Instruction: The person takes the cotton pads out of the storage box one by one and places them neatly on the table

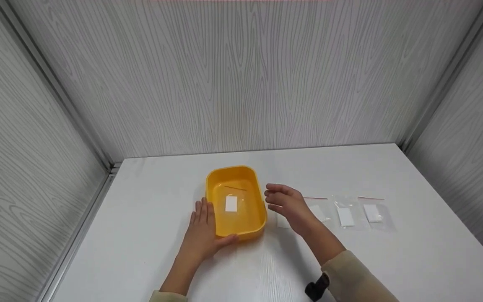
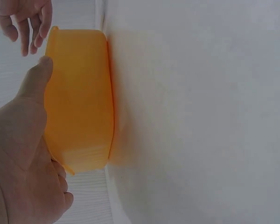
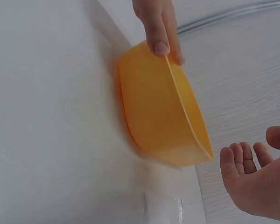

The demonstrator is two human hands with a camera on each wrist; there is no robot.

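Observation:
A yellow plastic tub (image 1: pixel 241 226) stands upright on the white table. Inside lies a clear zip bag with a white card (image 1: pixel 231 204) and a red strip. My left hand (image 1: pixel 201 235) rests on the tub's near left corner, fingers fairly straight along the left rim and thumb at the near side. To the tub's right, my right hand (image 1: pixel 289 207) hovers with loosely bent fingers, holding nothing. In the right wrist view this hand (image 3: pixel 259 182) is apart from the tub (image 3: pixel 154 102). Beneath and beside it lie clear bags with white cards, partly hidden by the hand.
Right of the right hand, clear bags with white cards (image 1: pixel 345 217) (image 1: pixel 372 213) lie in a row on the table (image 1: pixel 153 201). Grey wood-grain panels (image 1: pixel 233 84) wall the table at the back and both sides. A black device sits at the right cuff (image 1: pixel 317 287).

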